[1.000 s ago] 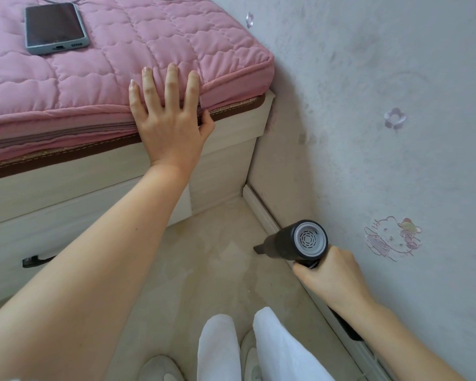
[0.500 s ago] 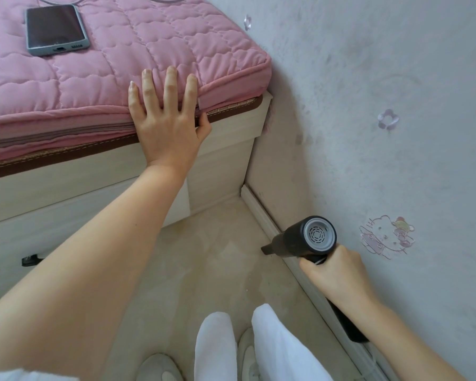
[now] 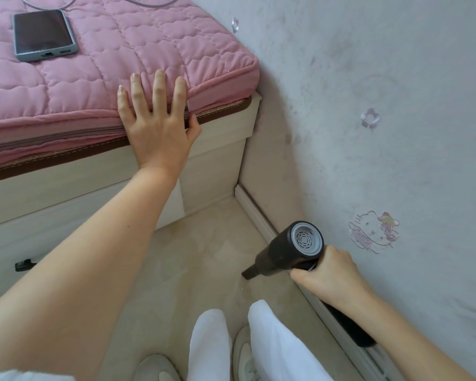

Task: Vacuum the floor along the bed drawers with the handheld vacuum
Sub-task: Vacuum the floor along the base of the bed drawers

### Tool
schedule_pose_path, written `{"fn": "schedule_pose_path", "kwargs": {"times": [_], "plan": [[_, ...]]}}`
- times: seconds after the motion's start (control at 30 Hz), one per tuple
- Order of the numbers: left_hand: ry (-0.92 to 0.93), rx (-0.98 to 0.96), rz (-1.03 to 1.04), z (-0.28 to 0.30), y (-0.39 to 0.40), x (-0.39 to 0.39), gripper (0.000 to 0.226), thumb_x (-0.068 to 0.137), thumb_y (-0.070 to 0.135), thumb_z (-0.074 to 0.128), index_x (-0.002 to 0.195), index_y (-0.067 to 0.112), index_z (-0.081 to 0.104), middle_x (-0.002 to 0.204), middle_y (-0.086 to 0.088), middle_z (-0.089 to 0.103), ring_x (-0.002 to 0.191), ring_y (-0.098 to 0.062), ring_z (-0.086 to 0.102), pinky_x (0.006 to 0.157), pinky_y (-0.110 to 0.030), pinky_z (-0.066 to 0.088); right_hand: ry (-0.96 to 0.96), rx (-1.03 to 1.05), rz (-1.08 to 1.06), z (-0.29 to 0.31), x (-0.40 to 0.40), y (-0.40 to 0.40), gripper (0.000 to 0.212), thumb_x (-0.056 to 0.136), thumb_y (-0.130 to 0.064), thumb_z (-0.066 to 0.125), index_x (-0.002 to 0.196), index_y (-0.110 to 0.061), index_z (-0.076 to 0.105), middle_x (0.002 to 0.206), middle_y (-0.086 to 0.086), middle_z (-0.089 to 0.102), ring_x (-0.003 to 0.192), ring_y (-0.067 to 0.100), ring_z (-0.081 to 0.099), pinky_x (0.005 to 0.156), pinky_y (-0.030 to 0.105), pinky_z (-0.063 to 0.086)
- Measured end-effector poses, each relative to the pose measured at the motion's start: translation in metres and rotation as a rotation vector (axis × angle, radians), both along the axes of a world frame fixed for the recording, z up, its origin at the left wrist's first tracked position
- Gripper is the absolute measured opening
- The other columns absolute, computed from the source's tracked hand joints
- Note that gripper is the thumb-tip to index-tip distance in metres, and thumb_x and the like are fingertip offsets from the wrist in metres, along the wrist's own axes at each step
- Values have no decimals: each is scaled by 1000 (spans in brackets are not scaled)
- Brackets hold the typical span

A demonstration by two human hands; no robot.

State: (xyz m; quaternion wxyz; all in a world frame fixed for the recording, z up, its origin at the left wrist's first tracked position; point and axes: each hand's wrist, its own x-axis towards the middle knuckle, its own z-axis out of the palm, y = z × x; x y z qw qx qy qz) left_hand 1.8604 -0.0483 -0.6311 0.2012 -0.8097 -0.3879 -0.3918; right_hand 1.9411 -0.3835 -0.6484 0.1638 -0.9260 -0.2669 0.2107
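Observation:
My right hand (image 3: 329, 276) grips the handle of a black handheld vacuum (image 3: 283, 251), whose grey vented rear cap faces me. Its narrow nozzle points down-left, just above the beige floor (image 3: 193, 257) near the wall. My left hand (image 3: 157, 122) lies flat with fingers spread on the edge of the pink quilted mattress (image 3: 99, 67), thumb against the bed frame. Below it is the white bed drawer (image 3: 25, 243) with a dark handle (image 3: 25, 264).
A phone (image 3: 43, 34) and a cable lie on the mattress. The grey wall (image 3: 382, 133) with cartoon stickers and its white baseboard (image 3: 254, 213) close off the right side. My white trouser legs and shoes (image 3: 239, 353) stand on the narrow floor strip.
The vacuum has tilted so its nozzle points lower toward the floor, and my right hand has shifted slightly toward me. My left hand stays on the mattress edge.

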Motion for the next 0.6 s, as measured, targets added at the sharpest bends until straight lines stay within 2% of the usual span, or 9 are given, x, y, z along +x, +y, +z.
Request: {"fn": "schedule_pose_path", "kwargs": {"times": [0.27, 0.43, 0.6], "plan": [[7, -4, -1, 0, 0, 0, 49, 100, 40, 42, 145, 20, 47, 149, -16, 49, 138, -48, 42, 113, -65, 30, -48, 4, -43, -7, 7, 6, 24, 60, -35, 61, 63, -12, 57, 60, 2, 61, 66, 23, 59, 58, 31, 50], [-1, 25, 7, -1, 1, 1, 48, 99, 39, 45, 143, 20, 49, 146, -15, 52, 135, -48, 46, 112, -65, 32, -102, 19, -71, -16, 13, 11, 27, 62, -37, 58, 60, -11, 52, 58, 4, 58, 65, 29, 57, 53, 29, 43], [-2, 7, -5, -1, 1, 1, 49, 100, 40, 43, 144, 20, 49, 147, -16, 51, 137, -48, 44, 113, -65, 30, -87, 48, -38, -18, 12, 12, 29, 55, -40, 53, 56, -12, 46, 52, 2, 53, 60, 29, 55, 53, 30, 46]]}}
